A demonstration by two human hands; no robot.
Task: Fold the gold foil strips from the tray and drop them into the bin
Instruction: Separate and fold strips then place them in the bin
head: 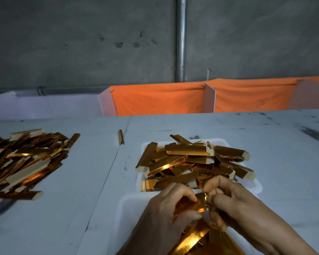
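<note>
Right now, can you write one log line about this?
left hand: pinches gold strip | right hand: pinches same strip | step: folding | white bin: heaped with folded strips

You've got a white, scuffed tabletop point(265, 144). On it: white plastic bin point(254, 184) mid-right heaped with folded gold foil strips, white shallow tray point(129, 208) nearest you holding flat gold foil, loose pile of gold strips point(24, 159) far left, one stray folded gold strip point(120, 137) between pile and bin.

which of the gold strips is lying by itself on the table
The single folded strip on the bare table, between the left pile and the white bin; every other strip sits in a heap or in the hands.
</note>
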